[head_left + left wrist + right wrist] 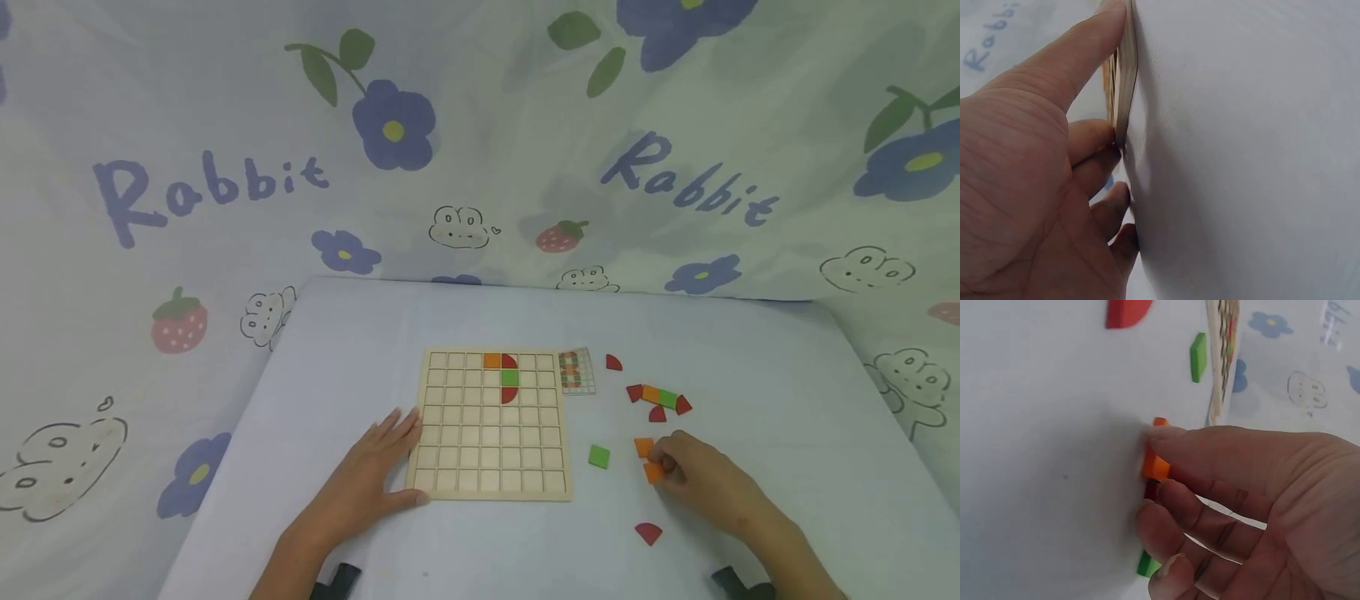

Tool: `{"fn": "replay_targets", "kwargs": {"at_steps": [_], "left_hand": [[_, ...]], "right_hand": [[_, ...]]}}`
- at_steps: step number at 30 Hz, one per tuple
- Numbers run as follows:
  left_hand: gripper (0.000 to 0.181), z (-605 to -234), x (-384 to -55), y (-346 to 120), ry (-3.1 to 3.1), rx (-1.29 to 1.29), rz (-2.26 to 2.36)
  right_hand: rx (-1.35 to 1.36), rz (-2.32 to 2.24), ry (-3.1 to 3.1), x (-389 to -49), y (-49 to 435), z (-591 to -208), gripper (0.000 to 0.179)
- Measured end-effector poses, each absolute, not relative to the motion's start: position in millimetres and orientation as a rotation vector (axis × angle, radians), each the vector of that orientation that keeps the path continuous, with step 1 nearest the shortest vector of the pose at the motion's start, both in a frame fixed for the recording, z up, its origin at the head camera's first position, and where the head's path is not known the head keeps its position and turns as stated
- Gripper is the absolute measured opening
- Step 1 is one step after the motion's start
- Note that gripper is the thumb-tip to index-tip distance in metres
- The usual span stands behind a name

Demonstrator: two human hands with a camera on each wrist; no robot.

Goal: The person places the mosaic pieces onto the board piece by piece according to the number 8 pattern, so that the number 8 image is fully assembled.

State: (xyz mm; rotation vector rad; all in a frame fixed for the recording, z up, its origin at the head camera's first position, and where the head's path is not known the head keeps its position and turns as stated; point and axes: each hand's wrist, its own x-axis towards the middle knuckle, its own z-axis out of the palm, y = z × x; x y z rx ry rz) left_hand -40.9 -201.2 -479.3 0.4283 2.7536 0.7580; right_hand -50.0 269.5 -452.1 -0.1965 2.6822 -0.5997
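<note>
A pale wooden grid board [490,436] lies flat, with an orange square, a green square and two red quarter-circle tiles in its upper cells. My left hand [367,471] rests at its lower left corner, fingers extended along the left edge, the thumb touching the corner. My right hand [701,479] is right of the board, thumb and index finger pinching an orange square tile [1157,464]. Another orange tile [644,447] lies just beyond it, partly beside the fingers. The left wrist view shows the board's side edge [1125,81] against the thumb and fingers.
A small pattern card [577,372] adjoins the board's right edge. A green square [599,456] lies between board and right hand. Red quarter-circles lie behind [613,362] and in front [648,533]. Farther back sits a row of orange, green and red tiles [660,397].
</note>
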Motion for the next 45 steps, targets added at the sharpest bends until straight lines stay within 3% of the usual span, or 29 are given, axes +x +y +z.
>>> {"fn": "replay_targets", "kwargs": {"at_steps": [14,32,45], "left_hand": [[0.104,-479.4,-40.0,-200.6,2.750,0.422,0.753],[0.103,-480.3,-41.1,-202.3,2.760,0.438,0.753],[0.103,-481.9,-41.0,-202.7,2.757,0.437,0.764]], "right_hand": [[-0.058,-0.662,2.644,-47.3,268.1,-458.3,0.027],[-0.112,-0.595,2.686,-47.3,269.8,-458.2,0.030],[-0.148,-0.542,2.751,-51.1,262.9,-455.0,0.019]]}}
